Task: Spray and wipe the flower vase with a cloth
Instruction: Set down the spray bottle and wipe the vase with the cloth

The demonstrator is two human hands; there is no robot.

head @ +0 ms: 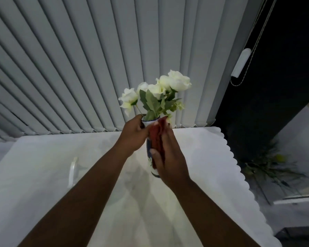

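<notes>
A tall white vase with blue markings is held above the table, with several white roses and green leaves standing in it. My left hand grips the vase near its rim. My right hand presses a red cloth flat against the vase's right side, from the rim downward. Most of the vase body is hidden behind the cloth and my right hand.
A table with a white scalloped cloth lies below. A clear spray bottle lies at the left of it. Grey vertical blinds hang behind. A dark wall and a green plant are at the right.
</notes>
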